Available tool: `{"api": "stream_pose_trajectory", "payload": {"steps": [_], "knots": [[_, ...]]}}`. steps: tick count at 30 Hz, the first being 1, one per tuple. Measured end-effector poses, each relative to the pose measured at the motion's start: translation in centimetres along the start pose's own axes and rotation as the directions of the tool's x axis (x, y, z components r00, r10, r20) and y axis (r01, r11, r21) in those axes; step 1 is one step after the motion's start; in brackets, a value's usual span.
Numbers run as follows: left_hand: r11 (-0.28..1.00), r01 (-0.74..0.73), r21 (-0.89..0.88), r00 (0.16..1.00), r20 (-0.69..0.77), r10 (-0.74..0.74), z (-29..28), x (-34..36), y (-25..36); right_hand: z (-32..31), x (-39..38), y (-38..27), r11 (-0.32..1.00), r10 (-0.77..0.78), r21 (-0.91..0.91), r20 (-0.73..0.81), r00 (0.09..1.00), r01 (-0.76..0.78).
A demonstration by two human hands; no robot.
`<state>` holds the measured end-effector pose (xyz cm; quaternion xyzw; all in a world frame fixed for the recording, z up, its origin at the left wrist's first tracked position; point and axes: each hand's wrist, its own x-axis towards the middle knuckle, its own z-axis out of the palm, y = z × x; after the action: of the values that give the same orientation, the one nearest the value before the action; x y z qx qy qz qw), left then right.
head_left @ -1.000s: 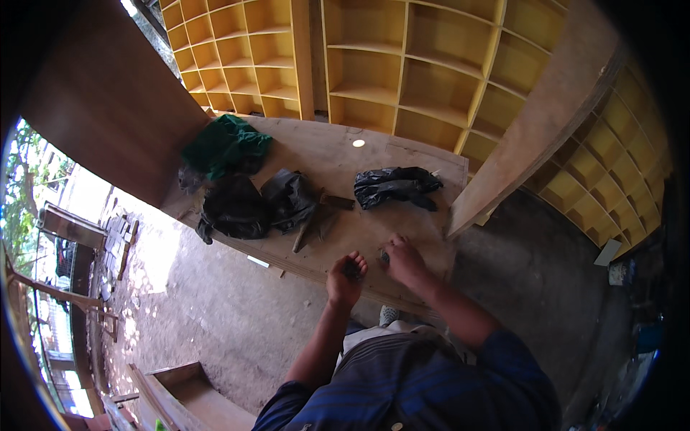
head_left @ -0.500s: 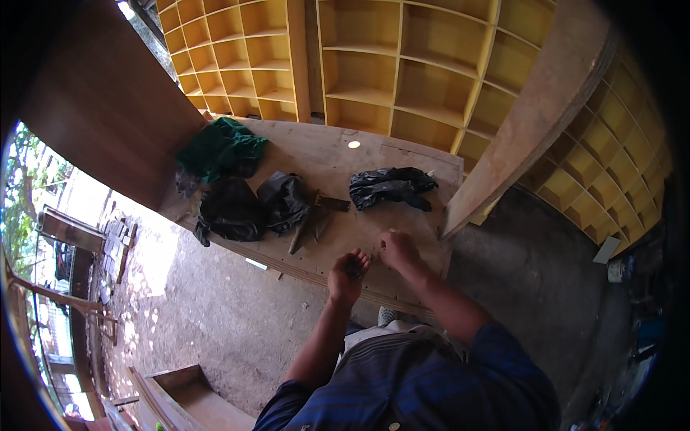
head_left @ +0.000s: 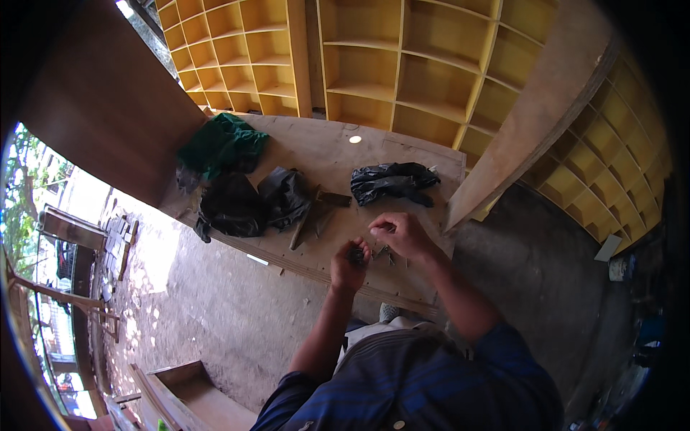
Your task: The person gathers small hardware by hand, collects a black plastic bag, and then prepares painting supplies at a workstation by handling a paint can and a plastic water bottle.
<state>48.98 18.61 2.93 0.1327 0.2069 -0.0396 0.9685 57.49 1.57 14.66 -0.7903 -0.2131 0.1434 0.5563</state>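
My left hand (head_left: 351,266) is cupped, palm up, around a clump of small dark nail-like pieces (head_left: 356,254). Just right of it and a little farther off, my right hand (head_left: 404,233) has its fingers bent together in a pinch; whatever they hold is too small to make out. Several thin loose pieces (head_left: 389,254) lie on the wooden panel (head_left: 323,154) below my right hand. Beyond that hand is a crumpled black plastic bag (head_left: 394,183). A wooden-handled tool that looks like a hammer (head_left: 302,228) rests to the left of my hands.
More black plastic bags (head_left: 233,208) and a green cloth (head_left: 223,146) cover the panel's left part. An upright board (head_left: 532,115) rises at the right end, a brown one (head_left: 108,100) at the left. Yellow cubbyhole shelves (head_left: 438,36) stand behind. A wooden box (head_left: 205,395) sits on the floor.
My right hand has moved up and slightly left, over the panel, showing loose pieces under it. The fingers of my left hand have curled further round the small dark pieces.
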Motion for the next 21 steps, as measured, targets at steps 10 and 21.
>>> {"api": "stream_pose_trajectory", "payload": {"steps": [10, 21], "knots": [[0.993, -0.099, -0.063, 0.985, -0.147, 0.088, -0.3, -1.9, 2.5, 1.6, -2.8, 9.7, 0.601, -0.373, -0.534, 0.471, 0.799, 0.595], [1.000, -0.017, 0.006, 0.997, -0.072, 0.017, 0.9, -1.8, 1.0, 1.1, -5.0, 6.7, 0.559, -0.193, -0.722, 0.364, 0.911, 0.407]]}}
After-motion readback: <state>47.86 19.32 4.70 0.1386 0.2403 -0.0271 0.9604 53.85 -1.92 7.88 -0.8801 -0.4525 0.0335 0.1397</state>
